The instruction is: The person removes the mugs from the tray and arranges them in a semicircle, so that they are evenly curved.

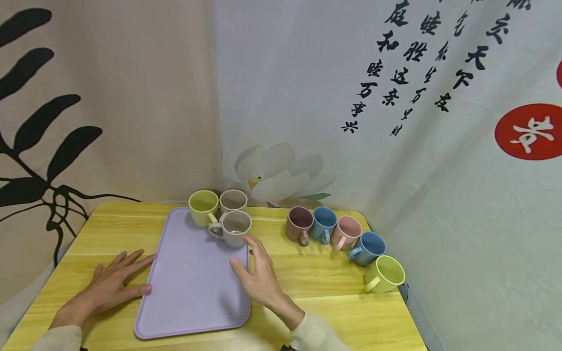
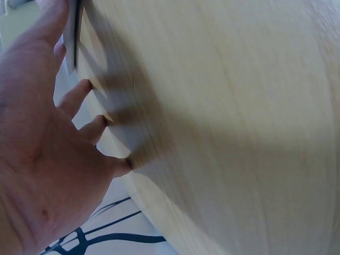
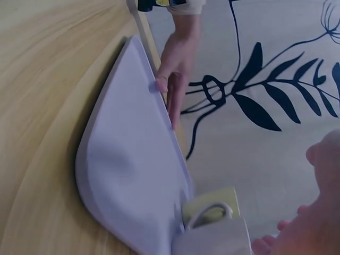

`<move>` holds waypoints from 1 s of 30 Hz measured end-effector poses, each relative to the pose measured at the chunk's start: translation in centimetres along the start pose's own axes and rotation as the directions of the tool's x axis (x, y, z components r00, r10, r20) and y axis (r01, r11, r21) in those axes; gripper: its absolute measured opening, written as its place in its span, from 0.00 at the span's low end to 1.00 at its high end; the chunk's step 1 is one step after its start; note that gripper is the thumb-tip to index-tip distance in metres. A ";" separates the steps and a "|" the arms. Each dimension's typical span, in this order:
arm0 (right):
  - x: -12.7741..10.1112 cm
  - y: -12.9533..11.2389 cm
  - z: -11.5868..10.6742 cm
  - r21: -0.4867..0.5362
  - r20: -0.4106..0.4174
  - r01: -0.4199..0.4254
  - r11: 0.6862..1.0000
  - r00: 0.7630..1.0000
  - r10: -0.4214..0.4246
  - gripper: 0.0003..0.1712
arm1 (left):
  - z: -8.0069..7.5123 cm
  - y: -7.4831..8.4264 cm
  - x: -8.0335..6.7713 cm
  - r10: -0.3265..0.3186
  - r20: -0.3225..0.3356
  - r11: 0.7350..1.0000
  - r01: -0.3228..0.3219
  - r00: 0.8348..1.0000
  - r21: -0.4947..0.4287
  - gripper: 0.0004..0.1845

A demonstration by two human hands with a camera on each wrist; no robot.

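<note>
A lilac tray (image 1: 193,287) lies on the table. My left hand (image 1: 107,287) rests beside it with fingers spread, fingertip and thumb at its left edge. In the left wrist view, the fingertips of that hand (image 2: 58,138) meet the wooden tabletop. My right hand (image 1: 261,275) is over the tray's right edge, thumb and fingers apart, with a fingertip right at the side of a grey mug (image 1: 236,225). This mug stands upright at the tray's far right, handle to the left. Behind it are a yellow-green mug (image 1: 203,207) and a beige mug (image 1: 232,199), partly hidden.
Right of the tray, several mugs stand in a slanting row: a maroon mug (image 1: 299,225), a blue mug (image 1: 324,224), a pink mug (image 1: 347,231), another blue mug (image 1: 370,247) and a yellow-green mug (image 1: 386,274). A printed cloth (image 1: 281,97) hangs behind the wooden table (image 1: 325,317).
</note>
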State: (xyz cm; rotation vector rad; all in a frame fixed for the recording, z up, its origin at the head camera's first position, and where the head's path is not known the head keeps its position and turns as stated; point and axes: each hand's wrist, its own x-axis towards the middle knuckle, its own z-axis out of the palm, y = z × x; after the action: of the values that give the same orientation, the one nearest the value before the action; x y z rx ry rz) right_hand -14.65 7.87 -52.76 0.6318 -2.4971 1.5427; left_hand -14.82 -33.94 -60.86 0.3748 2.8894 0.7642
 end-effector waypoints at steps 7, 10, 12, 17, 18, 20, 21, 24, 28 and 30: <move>1.5 -0.4 2.5 0.019 0.104 -0.051 0.998 0.993 0.049 0.38 | -0.2 0.3 -0.1 -0.007 0.004 1.000 0.007 1.000 -0.001 0.49; 2.2 -0.3 3.4 0.017 0.130 -0.082 0.996 0.988 0.079 0.37 | -0.2 0.3 -0.1 -0.009 0.005 1.000 0.008 1.000 0.004 0.49; 2.8 -0.3 4.0 0.013 0.142 -0.094 0.995 0.986 0.091 0.37 | -0.2 0.3 -0.1 -0.004 0.002 1.000 0.004 1.000 0.006 0.49; 4.0 0.0 5.4 0.022 0.152 -0.137 0.990 0.980 0.132 0.37 | -0.2 0.3 -0.1 0.001 -0.003 1.000 -0.001 1.000 0.002 0.49; 4.3 0.2 5.6 0.026 0.151 -0.150 0.988 0.978 0.145 0.38 | -0.2 0.3 -0.1 0.000 -0.002 1.000 0.000 1.000 0.001 0.49; 4.7 0.4 6.0 0.032 0.150 -0.181 0.983 0.973 0.175 0.38 | -0.2 0.3 -0.1 -0.003 0.000 1.000 0.003 1.000 -0.001 0.49; 4.9 0.5 6.2 0.037 0.152 -0.196 0.980 0.970 0.188 0.39 | -0.2 0.3 -0.1 -0.005 0.002 1.000 0.005 1.000 -0.002 0.49; 5.4 0.7 6.7 0.061 0.157 -0.243 0.968 0.960 0.231 0.39 | -0.2 0.4 -0.1 -0.006 0.002 1.000 0.006 1.000 -0.001 0.49; 5.9 0.9 7.4 0.068 0.157 -0.305 0.950 0.943 0.292 0.41 | -0.2 0.4 -0.2 -0.001 -0.003 1.000 0.001 1.000 0.001 0.49; 6.2 0.9 7.8 0.056 0.153 -0.328 0.943 0.936 0.317 0.43 | -0.2 0.4 -0.2 -0.001 -0.003 1.000 0.001 1.000 0.000 0.49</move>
State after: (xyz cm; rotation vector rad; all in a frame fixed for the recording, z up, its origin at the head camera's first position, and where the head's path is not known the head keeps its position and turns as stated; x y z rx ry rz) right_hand -19.85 -0.33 -55.09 0.3638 -2.7696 1.7720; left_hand -14.61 -33.74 -60.46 0.3728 2.8925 0.7651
